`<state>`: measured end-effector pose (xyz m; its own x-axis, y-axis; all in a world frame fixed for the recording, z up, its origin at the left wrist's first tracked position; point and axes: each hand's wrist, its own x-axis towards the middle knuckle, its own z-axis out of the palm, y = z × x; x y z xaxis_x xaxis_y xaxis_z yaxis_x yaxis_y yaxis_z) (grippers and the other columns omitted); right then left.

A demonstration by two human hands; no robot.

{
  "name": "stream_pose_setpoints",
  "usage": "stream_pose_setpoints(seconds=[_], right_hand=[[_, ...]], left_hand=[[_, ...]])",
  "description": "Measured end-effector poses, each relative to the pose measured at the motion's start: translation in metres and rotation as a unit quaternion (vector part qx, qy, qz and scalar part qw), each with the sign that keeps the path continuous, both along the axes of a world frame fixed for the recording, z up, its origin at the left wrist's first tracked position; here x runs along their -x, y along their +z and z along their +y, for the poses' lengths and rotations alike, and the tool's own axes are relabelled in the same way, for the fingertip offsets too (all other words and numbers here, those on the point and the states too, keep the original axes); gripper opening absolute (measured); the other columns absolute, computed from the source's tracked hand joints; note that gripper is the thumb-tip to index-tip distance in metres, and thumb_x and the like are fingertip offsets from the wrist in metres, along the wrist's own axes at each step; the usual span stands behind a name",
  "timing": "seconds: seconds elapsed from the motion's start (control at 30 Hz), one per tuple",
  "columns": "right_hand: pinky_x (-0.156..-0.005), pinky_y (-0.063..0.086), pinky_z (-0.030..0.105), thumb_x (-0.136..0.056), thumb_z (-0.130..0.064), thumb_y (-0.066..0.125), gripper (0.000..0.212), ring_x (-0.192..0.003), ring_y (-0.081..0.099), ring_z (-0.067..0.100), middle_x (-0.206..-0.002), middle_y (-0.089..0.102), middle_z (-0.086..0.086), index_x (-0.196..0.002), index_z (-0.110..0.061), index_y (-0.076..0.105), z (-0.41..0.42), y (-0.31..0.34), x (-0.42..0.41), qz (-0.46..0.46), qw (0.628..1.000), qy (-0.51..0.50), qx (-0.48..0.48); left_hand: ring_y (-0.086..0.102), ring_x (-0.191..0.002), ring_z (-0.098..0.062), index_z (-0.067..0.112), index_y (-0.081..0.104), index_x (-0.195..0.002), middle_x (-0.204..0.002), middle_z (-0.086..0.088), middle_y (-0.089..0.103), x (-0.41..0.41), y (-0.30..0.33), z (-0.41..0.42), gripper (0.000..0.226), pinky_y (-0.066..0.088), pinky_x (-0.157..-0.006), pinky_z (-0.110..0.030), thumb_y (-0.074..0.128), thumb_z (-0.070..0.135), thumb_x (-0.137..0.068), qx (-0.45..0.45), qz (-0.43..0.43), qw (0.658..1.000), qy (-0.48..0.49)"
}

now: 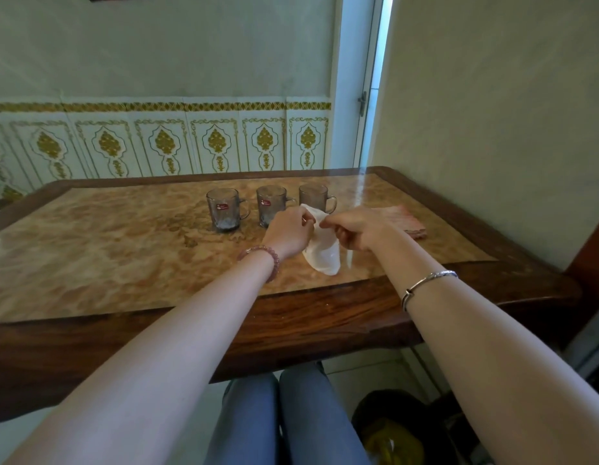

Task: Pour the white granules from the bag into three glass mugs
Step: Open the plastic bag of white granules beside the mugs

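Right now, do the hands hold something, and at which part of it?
Yes. Both the left hand and the right hand pinch the plastic bag of white granules at its top edge; its filled lower part hangs down toward the table.

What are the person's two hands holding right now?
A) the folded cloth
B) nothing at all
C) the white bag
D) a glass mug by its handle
C: the left hand and the right hand both pinch the top of the white bag, in front of the mugs.
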<state>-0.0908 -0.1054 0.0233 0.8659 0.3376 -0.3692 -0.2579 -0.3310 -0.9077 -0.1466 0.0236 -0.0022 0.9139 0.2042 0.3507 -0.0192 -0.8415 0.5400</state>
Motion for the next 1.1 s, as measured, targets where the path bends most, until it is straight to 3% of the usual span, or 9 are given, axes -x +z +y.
stream_pose_setpoints(seconds=[0.13,0.33,0.57,0.63,0.7,0.77,0.87,0.97,1.1], right_hand=[[-0.034,0.024,0.01,-0.091,-0.005,0.061,0.007,-0.038,0.029,0.003,-0.056,0.037,-0.003,-0.088,-0.01,0.058,-0.001,0.006,-0.002,0.034,0.999,0.008,-0.028],[-0.035,0.016,0.012,-0.088,-0.026,0.07,0.016,-0.044,0.021,0.005,-0.055,0.033,-0.004,-0.097,-0.014,0.063,0.005,0.013,-0.002,0.017,0.999,0.03,0.0],[-0.044,0.032,0.02,-0.089,-0.02,0.065,0.018,-0.046,0.036,0.01,-0.062,0.046,0.003,-0.076,-0.01,0.058,0.019,0.025,-0.004,-0.187,0.971,-0.02,0.147],[-0.051,0.04,0.023,-0.088,-0.016,0.065,0.013,-0.051,0.044,0.012,-0.067,0.053,0.006,-0.088,-0.003,0.067,0.021,0.025,-0.005,-0.233,0.959,-0.012,0.161],[-0.064,0.051,0.03,-0.087,-0.013,0.066,0.022,-0.061,0.051,0.013,-0.083,0.066,0.012,-0.104,0.001,0.071,0.021,0.023,-0.008,-0.272,0.95,-0.014,0.155],[-0.077,0.054,0.033,-0.087,-0.012,0.067,0.018,-0.067,0.055,0.012,-0.1,0.072,0.012,-0.101,-0.003,0.074,0.02,0.022,-0.008,-0.301,0.943,-0.019,0.144],[-0.078,0.054,0.03,-0.086,-0.014,0.07,0.01,-0.065,0.052,0.004,-0.089,0.067,0.002,-0.094,-0.012,0.075,0.018,0.021,-0.008,-0.312,0.942,-0.011,0.127],[-0.074,0.051,0.022,-0.082,-0.017,0.075,0.01,-0.071,0.052,0.001,-0.077,0.061,-0.008,-0.092,-0.014,0.075,0.018,0.018,-0.008,-0.305,0.948,-0.007,0.094],[-0.083,0.053,0.026,-0.079,-0.017,0.077,0.005,-0.083,0.058,0.008,-0.075,0.06,-0.009,-0.08,-0.02,0.073,0.021,0.014,-0.01,-0.29,0.954,-0.012,0.079]], left_hand=[[0.063,-0.102,-0.026,0.008,0.067,-0.11,-0.11,-0.012,0.068,0.0,0.002,0.001,0.027,0.052,-0.087,-0.038,0.045,0.015,-0.097,0.008,0.0,1.0,-0.009],[0.065,-0.09,-0.025,0.008,0.068,-0.106,-0.1,-0.011,0.07,-0.004,0.002,0.008,0.026,0.051,-0.076,-0.034,0.045,0.014,-0.095,0.014,0.011,0.999,-0.027],[0.065,-0.082,-0.023,0.005,0.067,-0.099,-0.093,-0.012,0.071,-0.011,0.009,0.01,0.024,0.051,-0.072,-0.032,0.046,0.015,-0.095,0.032,0.013,0.999,-0.018],[0.065,-0.086,-0.023,0.006,0.066,-0.101,-0.094,-0.011,0.07,-0.013,0.009,0.01,0.022,0.05,-0.074,-0.032,0.047,0.015,-0.094,0.04,0.012,0.999,-0.009],[0.065,-0.087,-0.022,0.006,0.065,-0.102,-0.095,-0.01,0.07,-0.014,0.009,0.01,0.021,0.051,-0.076,-0.032,0.048,0.015,-0.094,0.052,0.01,0.999,-0.004],[0.066,-0.084,-0.02,0.006,0.064,-0.1,-0.093,-0.008,0.07,-0.016,0.008,0.01,0.019,0.053,-0.076,-0.031,0.048,0.014,-0.094,0.077,0.009,0.997,-0.002],[0.066,-0.067,-0.013,0.005,0.065,-0.094,-0.082,-0.005,0.068,-0.018,0.009,0.007,0.019,0.052,-0.06,-0.023,0.048,0.013,-0.094,0.156,0.012,0.988,0.001],[0.062,-0.054,-0.015,-0.004,0.065,-0.097,-0.073,-0.01,0.066,-0.018,0.014,0.004,0.024,0.051,-0.047,-0.018,0.047,0.013,-0.096,0.343,0.021,0.939,0.018],[0.063,-0.051,-0.018,-0.009,0.065,-0.104,-0.072,-0.014,0.066,-0.02,0.015,0.004,0.034,0.055,-0.048,-0.022,0.059,0.023,-0.093,0.46,0.031,0.887,0.025]])
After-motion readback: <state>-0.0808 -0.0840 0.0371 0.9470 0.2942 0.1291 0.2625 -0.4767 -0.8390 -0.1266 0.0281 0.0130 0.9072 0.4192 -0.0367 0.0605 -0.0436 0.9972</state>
